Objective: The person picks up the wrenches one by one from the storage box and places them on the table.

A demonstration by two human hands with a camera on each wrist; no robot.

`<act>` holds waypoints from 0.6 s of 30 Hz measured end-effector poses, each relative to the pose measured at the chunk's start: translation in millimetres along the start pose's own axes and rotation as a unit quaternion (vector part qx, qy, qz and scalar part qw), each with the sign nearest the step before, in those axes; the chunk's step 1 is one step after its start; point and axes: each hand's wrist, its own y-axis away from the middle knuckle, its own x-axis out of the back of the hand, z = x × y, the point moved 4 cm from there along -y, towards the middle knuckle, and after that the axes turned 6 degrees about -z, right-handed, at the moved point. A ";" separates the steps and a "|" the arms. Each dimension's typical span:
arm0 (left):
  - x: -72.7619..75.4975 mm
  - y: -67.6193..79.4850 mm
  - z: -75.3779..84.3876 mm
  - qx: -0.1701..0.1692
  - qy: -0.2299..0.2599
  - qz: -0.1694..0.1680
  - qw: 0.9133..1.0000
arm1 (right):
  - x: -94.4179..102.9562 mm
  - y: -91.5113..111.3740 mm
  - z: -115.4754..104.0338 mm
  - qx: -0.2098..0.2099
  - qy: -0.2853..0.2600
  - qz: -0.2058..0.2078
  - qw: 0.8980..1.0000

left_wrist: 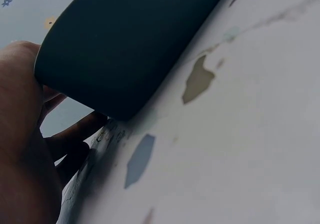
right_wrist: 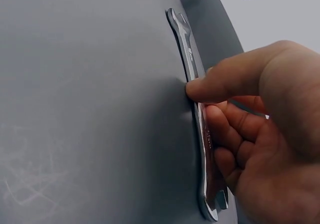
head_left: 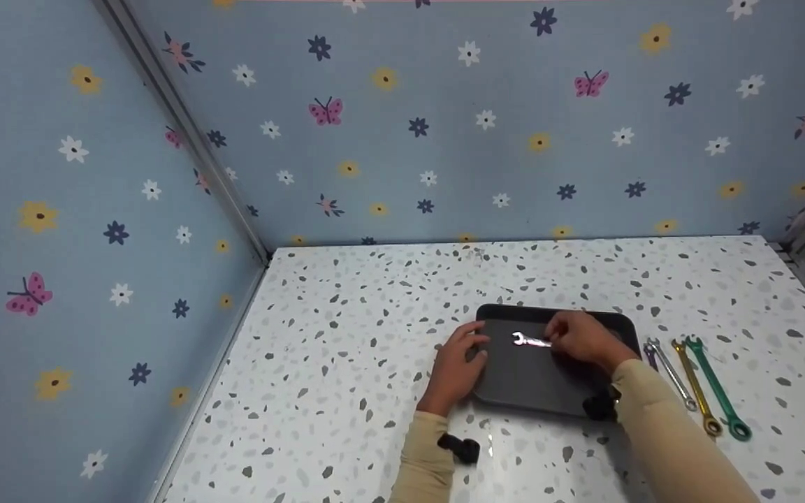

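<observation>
A dark grey rectangular tray [head_left: 535, 381] lies on the speckled tabletop. At its left side, my left hand [head_left: 455, 370] holds the rim, with fingertips over the edge. The left wrist view shows the tray's dark outer wall [left_wrist: 125, 39] against the left hand [left_wrist: 22, 134]. Inside the tray, near its far side, my right hand [head_left: 581, 339] pinches a small silver open-end wrench [head_left: 530, 341] between thumb and fingers. Up close, the wrench [right_wrist: 204, 144] lies along the tray floor [right_wrist: 100, 84] near the wall, its middle partly covered by the right hand [right_wrist: 275, 99].
Right of the tray lie several wrenches side by side: a purple one [head_left: 650, 355] partly hidden by the right arm, a silver one [head_left: 673, 375], a gold one [head_left: 696, 391] and a green one [head_left: 718, 391]. Flower-patterned walls [head_left: 444, 161] stand behind and at the left.
</observation>
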 end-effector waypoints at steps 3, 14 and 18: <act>-0.9 -0.6 -0.5 0.008 -0.001 -0.005 1.000 | -0.1 0.2 1.6 -0.002 -0.002 -0.002 1.000; 0.6 0.4 -0.9 -0.005 -0.002 -0.002 1.000 | 0.4 -0.4 0.0 0.006 -0.001 0.004 1.000; 0.2 0.2 -0.5 -0.013 -0.003 0.000 1.000 | 0.1 -0.9 -0.8 0.004 0.010 0.003 1.000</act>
